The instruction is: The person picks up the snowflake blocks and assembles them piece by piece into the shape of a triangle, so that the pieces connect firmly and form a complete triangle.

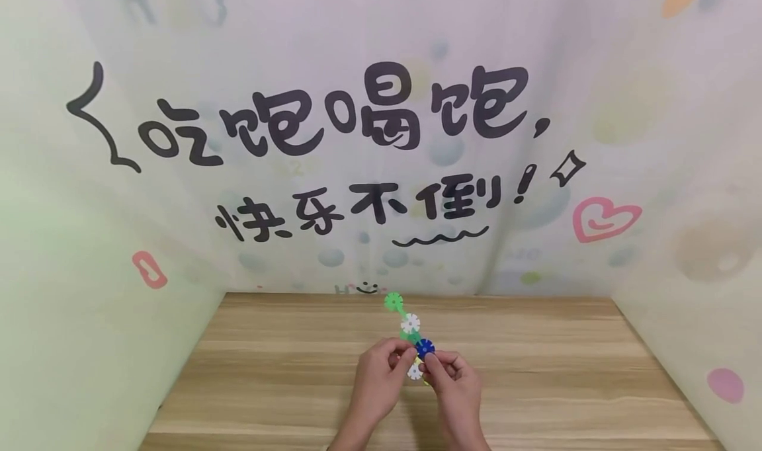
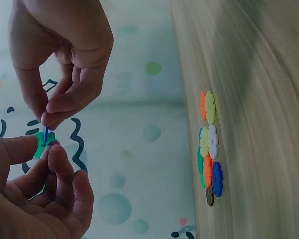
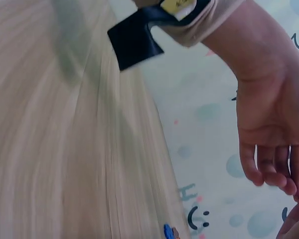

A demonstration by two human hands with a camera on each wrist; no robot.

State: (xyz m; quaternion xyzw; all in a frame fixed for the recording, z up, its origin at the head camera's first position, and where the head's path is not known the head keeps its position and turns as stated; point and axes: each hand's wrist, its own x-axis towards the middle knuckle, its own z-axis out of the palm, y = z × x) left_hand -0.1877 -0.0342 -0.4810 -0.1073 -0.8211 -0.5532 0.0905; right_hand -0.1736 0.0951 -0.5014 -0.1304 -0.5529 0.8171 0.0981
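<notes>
Both hands meet at lower centre of the head view: left hand (image 1: pixel 381 371) pinches the near end of a snowflake-disc chain (image 1: pixel 409 332), right hand (image 1: pixel 449 378) pinches a blue disc (image 1: pixel 424 348) edge-on into it. About five discs look joined. A loose pile (image 2: pixel 209 149) lies on the table (image 1: pixel 268 371), right of the left-wrist view, so plenty is left to add.

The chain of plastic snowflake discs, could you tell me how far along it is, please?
Done: a chain of green, white and blue plastic discs already interlocks. In hand: the right hand pinches the blue disc while the left hand steadies the chain. Left: loose coloured discs remain on the wooden table.
</notes>
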